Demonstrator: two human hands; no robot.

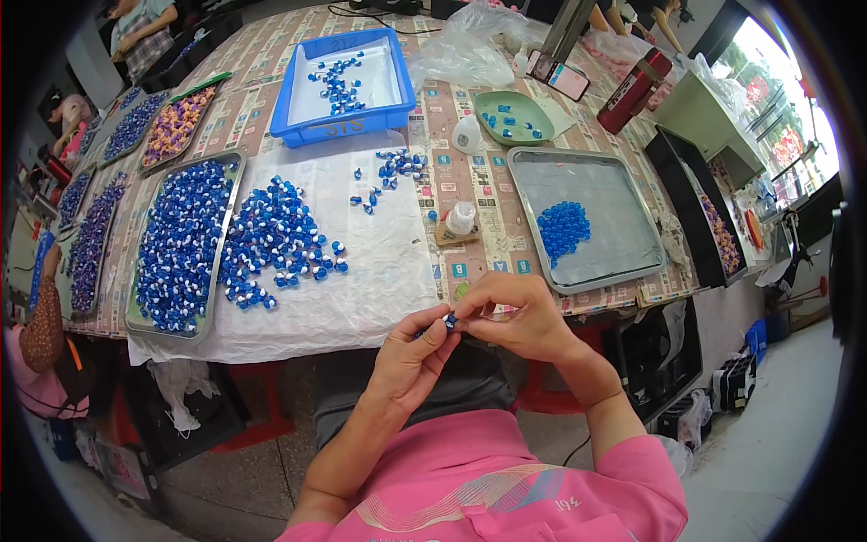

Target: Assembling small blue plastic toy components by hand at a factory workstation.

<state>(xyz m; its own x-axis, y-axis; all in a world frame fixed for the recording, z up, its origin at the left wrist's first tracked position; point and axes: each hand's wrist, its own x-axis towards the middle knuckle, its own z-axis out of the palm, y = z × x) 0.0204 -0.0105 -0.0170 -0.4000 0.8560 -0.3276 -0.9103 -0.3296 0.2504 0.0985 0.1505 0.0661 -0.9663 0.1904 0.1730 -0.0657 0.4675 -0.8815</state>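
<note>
A long table (248, 81) with a patterned top spreads ahead of the person's left hand (411, 357) and right hand (515, 312), which meet at its near edge. A white sheet (379, 271) covers part of it, ahead of the left hand and out to that hand's left. At the sheet's left end, well apart from the hands, a metal tray (214, 287) is full of blue-and-white balls (176, 239). A second metal tray (623, 217) lies near the right hand, ahead and to its right, with plain blue balls (564, 230) clustered in its left half. Well ahead of the left hand is a blue bin (393, 117), lined in white, with small pieces scattered inside. Nearer, to the left hand's left, a loose heap (275, 230) spreads over the sheet beside the full tray.

The two hands are together, fingertips pinched on one small thing. Well ahead of the right hand are a shallow green dish (524, 104) with a few blue pieces, a dark red flask (634, 90) farther right, and a phone (557, 75) just beyond the dish. A squat white bottle (461, 218) stands straight ahead of the hands. Smallest is the blue-and-white ball (451, 321) between both hands' fingertips, partly hidden by them.
</note>
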